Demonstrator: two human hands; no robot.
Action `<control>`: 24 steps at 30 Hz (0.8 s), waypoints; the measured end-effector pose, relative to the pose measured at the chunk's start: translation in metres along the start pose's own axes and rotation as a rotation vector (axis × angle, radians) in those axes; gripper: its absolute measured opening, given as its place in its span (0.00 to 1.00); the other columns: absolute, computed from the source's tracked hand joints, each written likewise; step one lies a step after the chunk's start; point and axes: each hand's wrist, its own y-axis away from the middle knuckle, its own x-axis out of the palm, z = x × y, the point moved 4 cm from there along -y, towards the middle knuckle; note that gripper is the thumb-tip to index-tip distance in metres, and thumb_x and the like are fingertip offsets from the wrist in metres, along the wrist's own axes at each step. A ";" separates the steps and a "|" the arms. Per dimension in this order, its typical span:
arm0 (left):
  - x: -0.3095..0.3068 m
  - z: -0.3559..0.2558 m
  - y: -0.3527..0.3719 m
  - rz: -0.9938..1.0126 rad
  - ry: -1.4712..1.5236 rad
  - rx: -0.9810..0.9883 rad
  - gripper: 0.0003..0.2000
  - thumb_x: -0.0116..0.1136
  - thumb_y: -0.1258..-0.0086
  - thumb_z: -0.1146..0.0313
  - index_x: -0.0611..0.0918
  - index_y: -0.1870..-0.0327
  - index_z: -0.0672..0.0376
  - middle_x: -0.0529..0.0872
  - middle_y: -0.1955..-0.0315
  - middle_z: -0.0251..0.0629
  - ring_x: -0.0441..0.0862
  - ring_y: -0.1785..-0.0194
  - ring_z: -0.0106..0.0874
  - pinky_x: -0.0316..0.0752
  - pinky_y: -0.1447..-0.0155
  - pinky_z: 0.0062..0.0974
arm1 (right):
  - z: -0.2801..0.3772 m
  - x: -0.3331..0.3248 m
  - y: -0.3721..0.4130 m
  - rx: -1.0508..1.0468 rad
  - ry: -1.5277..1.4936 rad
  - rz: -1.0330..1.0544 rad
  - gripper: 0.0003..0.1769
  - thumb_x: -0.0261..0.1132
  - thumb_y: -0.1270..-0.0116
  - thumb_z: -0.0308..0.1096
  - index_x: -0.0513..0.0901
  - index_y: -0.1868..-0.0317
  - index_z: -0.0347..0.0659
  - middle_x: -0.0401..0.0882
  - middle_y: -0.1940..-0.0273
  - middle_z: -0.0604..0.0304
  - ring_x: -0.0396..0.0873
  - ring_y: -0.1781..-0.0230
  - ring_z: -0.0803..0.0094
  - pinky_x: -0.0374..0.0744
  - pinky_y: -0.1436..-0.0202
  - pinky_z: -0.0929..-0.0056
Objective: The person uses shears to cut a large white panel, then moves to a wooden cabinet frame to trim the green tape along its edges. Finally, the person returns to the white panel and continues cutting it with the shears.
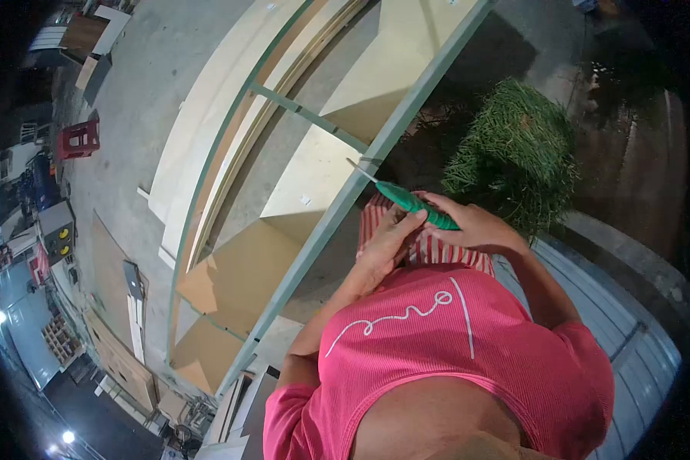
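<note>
Head cam's all I've got from my remote seat, so take this for what it's worth. Both hands are together just in front of the pink shirt point(506, 330), right around a green tool point(397, 196) with a thin metal-looking shaft. My right hand point(479, 228) has its fingers curled over the back end of the handle, pressed down on it. My left hand point(387, 245) is lower and closer in, thumb tip up against the handle's underside; the rest of those fingers are bunched and partly hidden, so I can't tell if they're really gripping or just steadying.

The tool sits at a slant, shaft pointing up and to the left at the long green-grey bar point(314, 228) of a big frame. Its tip ends right by a dark band point(370, 160) on that bar, but I can't say whether it's touching.

Below the hands there's some red-and-white striped cloth point(452, 254). Off to the right, a heap of green grassy strands point(525, 134). On the far side of the bar I see cream panels point(241, 257) over concrete floor, and way over left, a red stool point(79, 140).
</note>
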 end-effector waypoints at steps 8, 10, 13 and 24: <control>-0.008 -0.027 0.040 0.056 -0.299 0.199 0.31 0.59 0.38 0.75 0.60 0.34 0.59 0.75 0.53 0.36 0.72 0.51 0.25 0.69 0.47 0.23 | 0.018 0.043 -0.011 -0.094 0.089 -0.029 0.44 0.61 0.41 0.45 0.47 0.31 0.42 0.60 0.39 0.35 0.64 0.40 0.45 0.68 0.40 0.60; -0.008 -0.034 0.046 0.042 -0.400 0.246 0.34 0.59 0.39 0.76 0.56 0.32 0.59 0.75 0.54 0.35 0.75 0.56 0.22 0.72 0.54 0.20 | 0.016 0.047 -0.014 -0.025 0.115 -0.050 0.44 0.62 0.41 0.46 0.48 0.32 0.41 0.62 0.41 0.35 0.66 0.41 0.45 0.69 0.42 0.60; 0.006 -0.044 0.054 -0.004 -0.518 0.314 0.34 0.60 0.39 0.75 0.55 0.32 0.59 0.76 0.55 0.35 0.75 0.58 0.21 0.72 0.58 0.18 | 0.023 0.049 -0.019 -0.221 -0.014 -0.136 0.41 0.62 0.43 0.41 0.52 0.33 0.41 0.69 0.46 0.36 0.70 0.45 0.45 0.70 0.44 0.59; 0.045 -0.079 0.032 -0.213 -0.929 0.684 0.29 0.59 0.36 0.67 0.63 0.36 0.65 0.70 0.58 0.41 0.74 0.57 0.28 0.74 0.56 0.23 | 0.055 0.012 -0.036 -0.194 -0.355 -0.413 0.30 0.55 0.43 0.22 0.63 0.37 0.42 0.76 0.53 0.50 0.76 0.52 0.65 0.74 0.50 0.72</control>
